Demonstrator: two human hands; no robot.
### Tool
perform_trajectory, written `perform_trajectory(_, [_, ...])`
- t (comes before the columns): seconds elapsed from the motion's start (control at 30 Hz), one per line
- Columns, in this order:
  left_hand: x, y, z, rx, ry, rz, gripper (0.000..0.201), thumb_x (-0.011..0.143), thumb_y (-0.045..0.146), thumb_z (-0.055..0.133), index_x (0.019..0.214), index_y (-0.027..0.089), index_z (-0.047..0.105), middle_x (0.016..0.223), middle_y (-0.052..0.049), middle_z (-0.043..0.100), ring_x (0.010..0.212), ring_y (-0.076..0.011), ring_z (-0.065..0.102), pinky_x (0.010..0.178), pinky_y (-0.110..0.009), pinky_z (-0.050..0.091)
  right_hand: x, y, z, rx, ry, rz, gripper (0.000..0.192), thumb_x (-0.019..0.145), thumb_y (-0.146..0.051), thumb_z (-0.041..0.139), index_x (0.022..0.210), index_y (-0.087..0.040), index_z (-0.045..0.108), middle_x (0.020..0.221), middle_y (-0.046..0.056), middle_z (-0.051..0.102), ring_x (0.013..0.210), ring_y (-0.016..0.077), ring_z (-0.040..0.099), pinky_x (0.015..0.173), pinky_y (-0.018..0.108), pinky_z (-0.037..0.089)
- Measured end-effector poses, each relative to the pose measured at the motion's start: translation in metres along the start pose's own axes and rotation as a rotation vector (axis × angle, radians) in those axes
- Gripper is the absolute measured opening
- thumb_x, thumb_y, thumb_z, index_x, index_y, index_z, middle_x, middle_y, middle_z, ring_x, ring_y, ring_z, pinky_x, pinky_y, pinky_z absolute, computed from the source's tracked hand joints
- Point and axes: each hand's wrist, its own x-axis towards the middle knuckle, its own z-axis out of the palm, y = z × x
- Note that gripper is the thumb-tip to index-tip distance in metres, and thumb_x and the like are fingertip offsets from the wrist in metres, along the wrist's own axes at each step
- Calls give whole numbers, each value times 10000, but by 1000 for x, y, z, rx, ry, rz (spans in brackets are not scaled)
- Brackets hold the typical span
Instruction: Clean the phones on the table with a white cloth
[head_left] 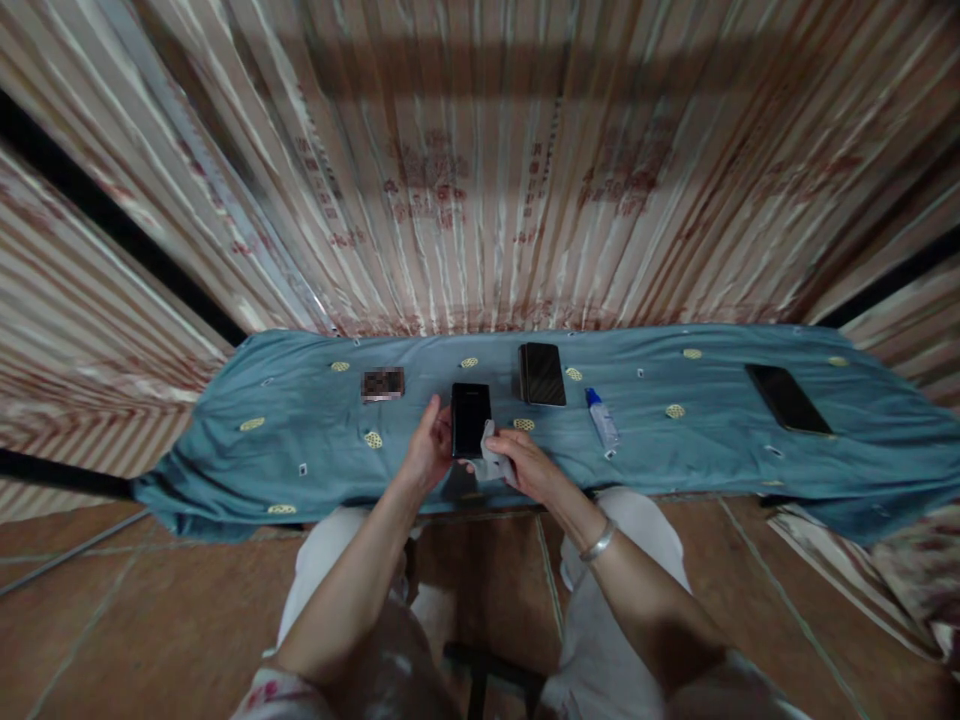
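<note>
Left hand (429, 447) in closed grip on the black phone (471, 418), long axis running 12 to 6. Right hand (527, 462) at the phone's 4 o'clock, closed on a white cloth (491, 457) touching its lower edge. Both over the worktop (300, 420).

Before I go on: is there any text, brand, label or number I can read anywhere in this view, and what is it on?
Nothing reads clearly.
Curtain: red printed marks, too blurred to read.
Small bottle: label too small to read.
Patch on the blue cloth: pixelated, unreadable.
Phone held by the left hand: dark screen, no text visible.
White cloth in the right hand: no text.
Other phones and: dark, no text.
</note>
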Motion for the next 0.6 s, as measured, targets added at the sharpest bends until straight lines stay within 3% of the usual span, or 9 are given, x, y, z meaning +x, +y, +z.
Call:
perform_trajectory(0.17, [-3, 0, 3, -9, 34, -68, 618, 908, 568, 307, 1093, 83, 642, 692, -88, 684, 370, -140, 523, 282, -233, 292, 2, 3, 3, 36, -32, 48, 247, 651, -422, 681, 662, -178, 649, 541, 14, 658, 477, 127, 616, 501, 215, 508])
perform_trajectory(0.3, [-4, -2, 1, 2, 72, -76, 636, 859, 632, 360, 962, 80, 658, 612, -70, 645, 343, -133, 489, 282, -239, 287, 3, 6, 2, 28, -100, 95, 313, 635, -464, 730, 693, -163, 666, 587, 23, 667, 522, 133, 628, 551, 237, 529])
perform_trajectory(0.47, [3, -11, -7, 93, 287, 166, 540, 726, 669, 568, 791, 135, 604, 630, -31, 625, 539, -146, 588, 453, -232, 419, 5, 7, -2, -177, -47, 73, 485, 641, -612, 723, 785, -153, 661, 663, 22, 663, 624, 141, 636, 611, 250, 500])
perform_trajectory(0.6, [11, -20, -15, 278, 383, 322, 494, 740, 640, 578, 862, 163, 612, 820, -47, 671, 858, -191, 633, 710, -268, 483, 7, 12, -2, -549, 50, -66, 483, 668, -621, 700, 831, -170, 652, 692, -25, 619, 663, 127, 569, 653, 241, 444])
